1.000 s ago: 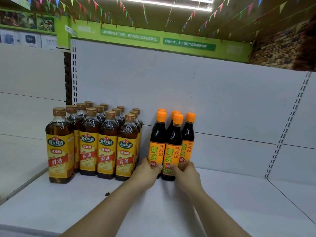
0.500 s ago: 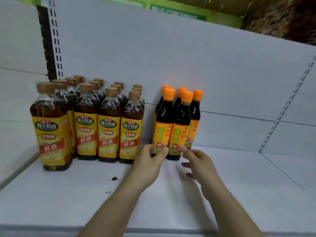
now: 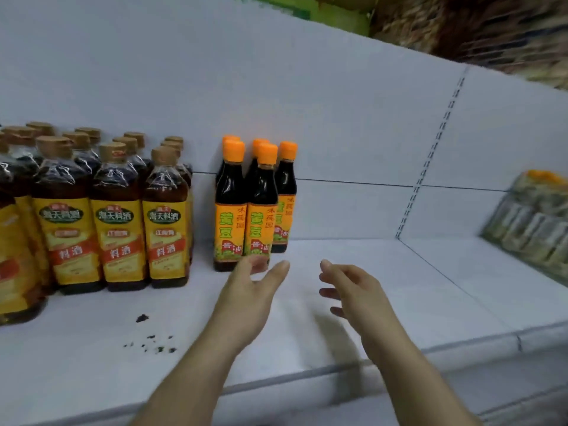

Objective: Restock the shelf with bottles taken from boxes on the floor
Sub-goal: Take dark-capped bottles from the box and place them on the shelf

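Several dark soy sauce bottles (image 3: 242, 204) with orange caps and orange labels stand upright in a tight cluster on the white shelf (image 3: 384, 290), near its back panel. My left hand (image 3: 250, 287) hovers just in front of the front bottles, fingers apart and empty; its fingertips overlap the base of the front right bottle. My right hand (image 3: 350, 287) is open too, to the right and clear of the bottles, above bare shelf.
A block of larger amber bottles (image 3: 116, 216) with yellow labels and tan caps fills the shelf to the left. Dark crumbs (image 3: 147, 336) lie on the shelf in front of them. A blurred wrapped pack (image 3: 534, 216) sits at the far right. Bare shelf lies between it and the soy bottles.
Both hands have let go of the front soy sauce bottles and pulled back toward me with fingers spread. The view has swung down and to the right.
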Demonstrator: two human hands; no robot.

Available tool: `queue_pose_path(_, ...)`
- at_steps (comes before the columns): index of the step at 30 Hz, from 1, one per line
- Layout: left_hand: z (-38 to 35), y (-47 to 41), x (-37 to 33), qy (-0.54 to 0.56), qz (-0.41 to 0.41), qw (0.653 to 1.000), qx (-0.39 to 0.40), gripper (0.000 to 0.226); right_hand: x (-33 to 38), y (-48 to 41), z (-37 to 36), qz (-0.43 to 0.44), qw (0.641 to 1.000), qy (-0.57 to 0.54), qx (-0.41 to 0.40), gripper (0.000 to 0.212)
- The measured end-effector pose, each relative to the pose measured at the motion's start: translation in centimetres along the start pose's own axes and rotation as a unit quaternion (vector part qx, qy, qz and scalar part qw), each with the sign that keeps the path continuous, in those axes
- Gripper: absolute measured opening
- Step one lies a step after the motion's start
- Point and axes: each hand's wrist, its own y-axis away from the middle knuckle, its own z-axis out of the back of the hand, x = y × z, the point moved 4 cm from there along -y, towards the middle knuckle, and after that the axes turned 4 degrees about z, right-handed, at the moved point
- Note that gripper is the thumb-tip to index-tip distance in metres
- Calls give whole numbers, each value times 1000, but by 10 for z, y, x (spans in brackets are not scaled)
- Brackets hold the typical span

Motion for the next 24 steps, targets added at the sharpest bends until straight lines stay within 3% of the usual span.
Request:
queue_pose_path(4, -46, 21, -16, 21, -17, 1000, 10, 32, -7, 19, 58, -1, 999, -8, -45, 28)
queue_pose_path(11, -149, 88, -39, 50, -34, 997, 38, 24, -34, 68, 181, -10, 995, -25, -96, 29)
queue_pose_path(20, -276, 196, -41, 76, -33, 993, 84, 22, -75, 148, 334, -7, 992, -18, -127, 27)
queue_pose_path(24, -319, 235, -39, 64, -31, 992, 105, 8, -89, 180, 389, -15, 991, -9, -134, 31)
